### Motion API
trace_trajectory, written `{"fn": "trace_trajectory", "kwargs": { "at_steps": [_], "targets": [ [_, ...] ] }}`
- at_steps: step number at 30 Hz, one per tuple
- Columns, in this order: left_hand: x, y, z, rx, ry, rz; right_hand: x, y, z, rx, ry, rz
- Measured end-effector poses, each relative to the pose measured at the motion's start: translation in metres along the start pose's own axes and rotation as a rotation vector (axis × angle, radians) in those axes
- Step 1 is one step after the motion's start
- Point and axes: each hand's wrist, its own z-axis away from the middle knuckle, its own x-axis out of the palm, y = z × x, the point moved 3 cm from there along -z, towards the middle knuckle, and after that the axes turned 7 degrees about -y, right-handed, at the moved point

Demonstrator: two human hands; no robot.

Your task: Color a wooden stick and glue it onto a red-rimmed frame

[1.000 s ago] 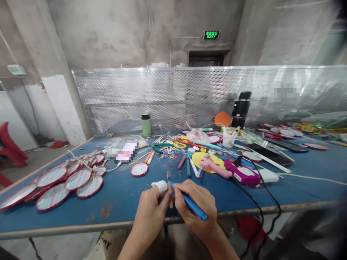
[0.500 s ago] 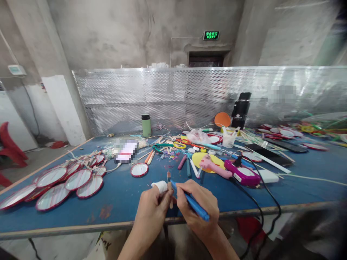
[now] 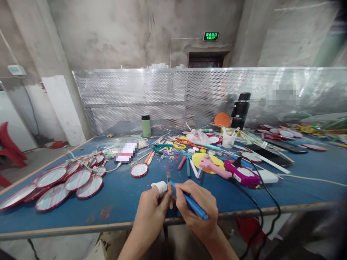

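Note:
My left hand (image 3: 154, 206) is closed on a wooden craft stick (image 3: 169, 186), held upright above the table's front edge. The stick's upper end looks brownish, and a white wrap (image 3: 160, 186) covers one of the fingers. In my right hand (image 3: 199, 204) is a blue marker pen (image 3: 195, 206), gripped as for writing, its tip at or very close to the stick. Beyond the hands lies a round red-rimmed disc (image 3: 139, 170). Several marker pens, among them a teal one (image 3: 188, 168), lie past my right hand.
Overlapping red-rimmed discs (image 3: 52, 196) cover the table's left side. A phone (image 3: 126, 151) with a cable lies behind them. To the right are a pink glue gun (image 3: 214, 167), a purple device (image 3: 242, 173) and black cords. A green bottle (image 3: 146, 125) and black flask (image 3: 240, 111) stand at the back.
The right hand and the blue marker have shifted very slightly to the left. The left hand and the stick look almost the same.

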Motion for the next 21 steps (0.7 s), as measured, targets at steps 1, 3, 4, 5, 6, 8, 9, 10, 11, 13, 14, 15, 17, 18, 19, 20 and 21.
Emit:
{"fn": "trace_trajectory", "kwargs": {
  "at_steps": [1, 3, 4, 5, 6, 8, 9, 10, 11, 13, 14, 15, 17, 18, 19, 20, 21],
  "targets": [
    [0.0000, 0.0001, 0.0000, 0.000, 0.000, 0.003, 0.0001, -0.0001, 0.0000, -0.005, -0.005, -0.005],
    [0.0002, 0.0002, 0.0003, -0.004, -0.002, 0.014, 0.0006, -0.0001, -0.0003, -0.015, -0.012, -0.018],
    [0.0003, 0.0003, 0.0005, -0.007, -0.004, 0.019, 0.0009, 0.0001, -0.0004, -0.019, -0.015, -0.025],
    [0.0003, 0.0003, 0.0008, -0.009, -0.006, 0.020, 0.0012, 0.0005, -0.0005, -0.021, -0.013, -0.030],
    [0.0002, 0.0003, 0.0012, -0.009, -0.006, 0.018, 0.0016, 0.0008, -0.0004, -0.023, -0.015, -0.033],
    [0.0001, 0.0002, 0.0016, -0.007, -0.005, 0.012, 0.0023, 0.0014, 0.0002, -0.021, -0.024, -0.030],
    [0.0000, 0.0000, 0.0017, -0.005, -0.006, 0.011, 0.0025, 0.0013, 0.0006, -0.022, -0.030, -0.027],
    [0.0000, -0.0002, 0.0017, -0.004, -0.006, 0.011, 0.0025, 0.0009, 0.0010, -0.023, -0.033, -0.022],
    [0.0000, -0.0005, 0.0016, -0.004, -0.009, 0.015, 0.0022, 0.0003, 0.0013, -0.024, -0.033, -0.016],
    [0.0000, -0.0007, 0.0012, -0.003, -0.011, 0.024, 0.0008, -0.0012, 0.0012, -0.028, -0.012, 0.000],
    [0.0000, -0.0006, 0.0010, -0.002, -0.009, 0.028, -0.0002, -0.0020, 0.0009, -0.028, 0.006, 0.010],
    [-0.0002, -0.0004, 0.0009, 0.000, -0.004, 0.033, -0.0009, -0.0026, 0.0004, -0.025, 0.023, 0.020],
    [-0.0004, 0.0004, 0.0008, 0.004, 0.001, 0.042, -0.0017, -0.0034, -0.0007, -0.021, 0.038, 0.032],
    [-0.0004, 0.0007, 0.0009, 0.003, 0.001, 0.045, -0.0016, -0.0037, -0.0011, -0.021, 0.036, 0.036],
    [-0.0004, 0.0010, 0.0010, 0.003, 0.001, 0.046, -0.0014, -0.0038, -0.0013, -0.023, 0.029, 0.036],
    [-0.0003, 0.0011, 0.0012, 0.001, 0.001, 0.045, -0.0011, -0.0038, -0.0014, -0.024, 0.019, 0.033],
    [-0.0003, 0.0009, 0.0014, -0.001, 0.000, 0.041, -0.0007, -0.0037, -0.0014, -0.024, 0.008, 0.028]
  ]
}}
